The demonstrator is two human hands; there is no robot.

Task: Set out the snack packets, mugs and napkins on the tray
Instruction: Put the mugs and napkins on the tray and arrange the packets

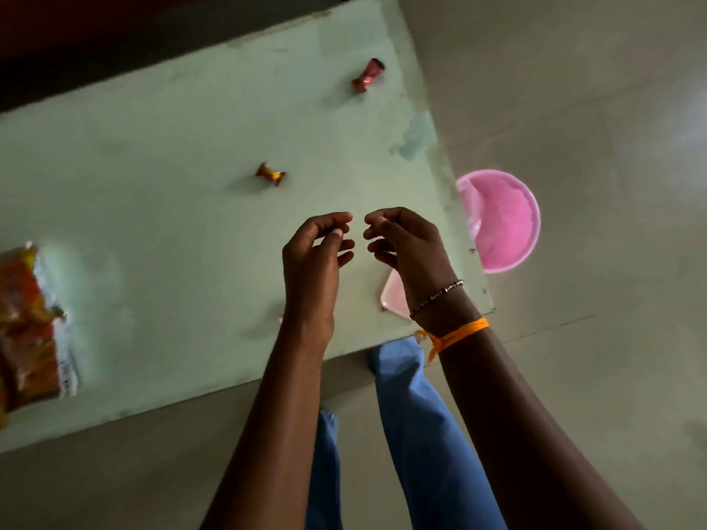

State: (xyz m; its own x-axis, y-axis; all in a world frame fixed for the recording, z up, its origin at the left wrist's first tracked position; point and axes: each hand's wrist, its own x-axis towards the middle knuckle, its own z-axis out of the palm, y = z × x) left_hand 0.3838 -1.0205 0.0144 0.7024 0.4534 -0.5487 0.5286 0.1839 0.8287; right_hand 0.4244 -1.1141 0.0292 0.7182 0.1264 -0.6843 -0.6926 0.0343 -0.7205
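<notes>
My left hand (311,254) and right hand (405,242) hover side by side over the near right part of the pale green table (172,147), fingertips almost meeting. The fingers of both curl loosely inward and I see nothing held in either one. My right wrist wears a beaded bracelet (438,298) and an orange thread (457,332). Just under that wrist a pale pink thing (392,296) lies on the table, mostly hidden; I cannot tell what it is. Farther out, a small orange-wrapped sweet (270,174) lies mid-table, and a red-wrapped sweet (368,75) lies well beyond it near the far right edge. An orange snack packet (30,327) rests at the left edge. A pink round basin (501,219) sits on the floor, just right of the table. My blue trouser legs (413,434) show below.
</notes>
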